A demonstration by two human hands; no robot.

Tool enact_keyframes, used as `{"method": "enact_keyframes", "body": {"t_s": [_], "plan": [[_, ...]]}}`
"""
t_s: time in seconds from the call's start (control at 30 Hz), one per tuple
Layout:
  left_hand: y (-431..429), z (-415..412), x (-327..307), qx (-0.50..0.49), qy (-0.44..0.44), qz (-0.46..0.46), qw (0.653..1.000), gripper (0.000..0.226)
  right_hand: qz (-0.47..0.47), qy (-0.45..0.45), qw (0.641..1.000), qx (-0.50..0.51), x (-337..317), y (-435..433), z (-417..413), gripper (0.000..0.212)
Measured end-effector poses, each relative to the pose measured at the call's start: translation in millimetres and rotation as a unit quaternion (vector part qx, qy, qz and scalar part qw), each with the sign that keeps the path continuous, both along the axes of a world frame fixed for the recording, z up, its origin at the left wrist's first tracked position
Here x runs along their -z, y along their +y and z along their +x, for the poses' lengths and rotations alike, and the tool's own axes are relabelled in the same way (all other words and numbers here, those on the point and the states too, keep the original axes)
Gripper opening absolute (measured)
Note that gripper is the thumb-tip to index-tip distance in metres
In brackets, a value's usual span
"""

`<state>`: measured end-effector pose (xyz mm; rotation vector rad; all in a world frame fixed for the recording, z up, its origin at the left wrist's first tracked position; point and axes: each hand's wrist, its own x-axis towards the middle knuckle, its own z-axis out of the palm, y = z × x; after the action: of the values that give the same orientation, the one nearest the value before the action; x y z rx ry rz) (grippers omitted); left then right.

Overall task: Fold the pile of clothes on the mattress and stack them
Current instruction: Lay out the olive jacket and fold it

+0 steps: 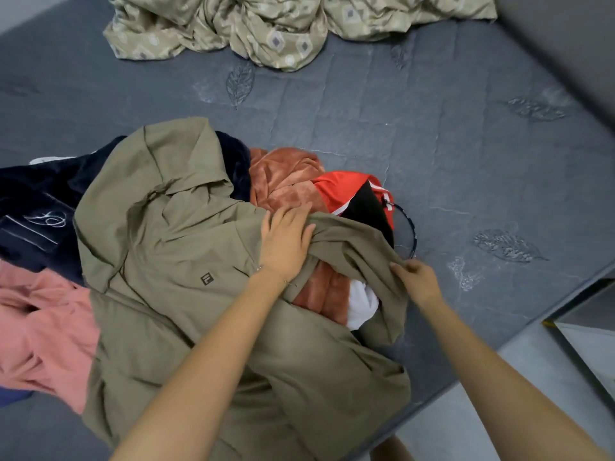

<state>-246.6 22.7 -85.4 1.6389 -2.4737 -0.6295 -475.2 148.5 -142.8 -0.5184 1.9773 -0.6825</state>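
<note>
Bare mattress (449,128) lies open beyond and to the right of the clothes pile (166,261), hemmed at the far edge by a crumpled patterned sheet (266,28), with a thin dark wire loop (414,236) lying against the pile's right side.

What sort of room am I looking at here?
Probably a bedroom: a grey quilted mattress, a crumpled bedsheet at its far end, and a pile of clothes topped by a jacket.
</note>
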Motion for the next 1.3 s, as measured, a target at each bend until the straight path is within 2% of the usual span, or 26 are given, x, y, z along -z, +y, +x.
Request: {"method": "enact_keyframes", "body": {"t_s": [0.07, 0.17, 0.3, 0.43, 0.6, 0.7, 0.8, 0.9, 1.0, 1.13, 1.23, 1.3], "plan": [[-6.1, -2.3, 2.2, -0.021, -0.009, 0.016, 1.0, 0.037, -0.017, 0.016, 1.0, 0.008, -7.5, -3.2, -16.5, 0.031], [-13.0, -5.8, -0.9, -0.051, -0.021, 0.04, 0.998, 0.019, -0.065, 0.022, 0.997, 0.038, -27.5, -20.7, -42.7, 0.039], [-19.0, -17.2, -15.1, -0.153, 0.06, 0.018, 0.986, 0.017, -0.156, 0.08, 0.984, 0.04, -65.6, -57.9, -70.5, 0.054], [-21.0, -34.8, -29.9, -0.2, 0.118, -0.066, 0.97, 0.017, -0.21, 0.132, 0.969, 0.018, -87.6, -91.7, -86.9, 0.05], [-34.1, -40.6, -17.9, -0.219, 0.148, -0.104, 0.959, 0.014, -0.222, 0.242, 0.943, -0.053, -80.3, -111.3, -96.5, 0.03], [-31.4, -41.4, -4.6, -0.204, 0.128, -0.082, 0.967, 0.013, -0.207, 0.237, 0.945, -0.092, -66.2, -109.6, -96.8, 0.012], [-24.7, -45.4, 5.3, -0.133, 0.095, -0.093, 0.982, 0.03, -0.201, 0.2, 0.957, -0.067, -54.0, -99.9, -105.6, 0.022], [-21.5, -63.8, 9.8, -0.093, 0.05, -0.09, 0.99, 0.046, -0.176, 0.203, 0.963, -0.033, -40.3, -89.2, -127.4, 0.044], [-15.5, -96.3, 10.9, -0.074, 0.034, -0.066, 0.994, 0.054, -0.115, 0.181, 0.976, -0.025, -25.0, -83.6, -154.5, 0.063], [-14.8, -145.6, 26.3, -0.018, -0.003, -0.057, 0.998, 0.06, -0.061, 0.103, 0.992, -0.03, 4.0, -93.8, -187.5, 0.074], [-22.7, -184.6, 42.8, 0.019, -0.026, -0.039, 0.999, 0.059, 0.004, 0.146, 0.983, -0.112, 26.3, -99.3, -207.9, 0.068], [-31.4, -213.4, 50.7, 0.03, -0.054, 0.014, 0.998, 0.054, 0.028, 0.195, 0.966, -0.166, 37.3, -101.5, -219.6, 0.055]]}}
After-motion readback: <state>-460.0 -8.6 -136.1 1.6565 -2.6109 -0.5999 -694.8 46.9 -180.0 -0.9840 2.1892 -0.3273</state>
